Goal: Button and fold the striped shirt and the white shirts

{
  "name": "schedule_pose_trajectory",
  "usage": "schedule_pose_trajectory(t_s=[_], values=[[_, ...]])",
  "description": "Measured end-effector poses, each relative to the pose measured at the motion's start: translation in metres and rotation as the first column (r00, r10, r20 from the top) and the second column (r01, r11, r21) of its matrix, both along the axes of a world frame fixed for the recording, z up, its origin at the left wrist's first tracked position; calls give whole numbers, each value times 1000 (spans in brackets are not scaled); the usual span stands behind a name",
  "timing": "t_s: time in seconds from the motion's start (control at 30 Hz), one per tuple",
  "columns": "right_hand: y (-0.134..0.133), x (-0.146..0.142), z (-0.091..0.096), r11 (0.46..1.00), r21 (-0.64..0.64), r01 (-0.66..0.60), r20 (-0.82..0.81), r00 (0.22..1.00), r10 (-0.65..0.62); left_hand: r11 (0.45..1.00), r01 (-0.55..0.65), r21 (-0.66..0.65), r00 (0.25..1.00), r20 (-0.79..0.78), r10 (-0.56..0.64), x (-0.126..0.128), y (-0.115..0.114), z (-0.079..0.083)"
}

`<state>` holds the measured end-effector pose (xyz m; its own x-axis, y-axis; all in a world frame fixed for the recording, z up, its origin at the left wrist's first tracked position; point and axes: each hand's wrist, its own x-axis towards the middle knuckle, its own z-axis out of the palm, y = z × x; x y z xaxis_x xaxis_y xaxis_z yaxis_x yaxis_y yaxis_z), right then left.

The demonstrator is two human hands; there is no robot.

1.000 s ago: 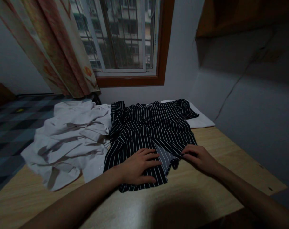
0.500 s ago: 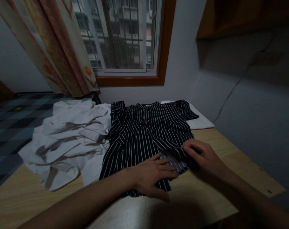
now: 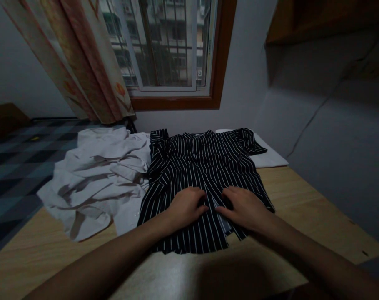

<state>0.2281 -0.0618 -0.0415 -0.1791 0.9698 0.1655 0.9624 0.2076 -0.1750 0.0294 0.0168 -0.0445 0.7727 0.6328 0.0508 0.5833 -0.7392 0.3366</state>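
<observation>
A black short-sleeved shirt [image 3: 189, 175] with white pinstripes lies spread front up, its collar toward the window and its hem toward me. The lower front parts in a slit where a paler inner side shows. My left hand [image 3: 186, 204] rests on the panel left of the slit, fingers bent and thumb apart from them. On the other side, my right hand [image 3: 247, 208] lies over the right panel with curled fingers; its thumb reaches to the slit. Neither hand visibly pinches cloth, though the fingertips are partly hidden.
A rumpled white garment [image 3: 98, 179] lies left of the shirt. Folded white cloth [image 3: 267, 156] sits under the right sleeve. The wooden table [image 3: 308, 208] meets a wall on the right; a checked bed [image 3: 14, 166] stands at left, a window [image 3: 170, 50] behind.
My right hand has lowered the lifted right front panel onto the table and moved left. My left hand has gone from flat and spread to bent fingers, slightly farther up the shirt.
</observation>
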Motion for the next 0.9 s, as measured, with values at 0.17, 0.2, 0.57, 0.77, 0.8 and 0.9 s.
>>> schedule_pose_trajectory(t_s=[0.17,0.2,0.57,0.77,0.8,0.9], values=[[5,-23,-7,995,-20,98,273,958,-89,996,-90,27,996,-24,90,22,-4,-5],[5,-24,-7,994,-20,106,297,950,-95,995,-92,35,995,-20,93,24,-5,-6],[16,-5,-13,981,-107,160,-531,825,-193,993,-97,-67,994,46,100,27,-7,-10],[20,-10,-28,946,-282,160,-814,482,-324,934,-190,-303,975,51,215,23,2,6],[19,-11,-29,946,-281,162,-819,473,-324,925,-191,-328,975,50,219,22,3,8],[16,-13,-31,953,-253,166,-828,473,-302,911,-187,-368,973,58,223,22,5,10]])
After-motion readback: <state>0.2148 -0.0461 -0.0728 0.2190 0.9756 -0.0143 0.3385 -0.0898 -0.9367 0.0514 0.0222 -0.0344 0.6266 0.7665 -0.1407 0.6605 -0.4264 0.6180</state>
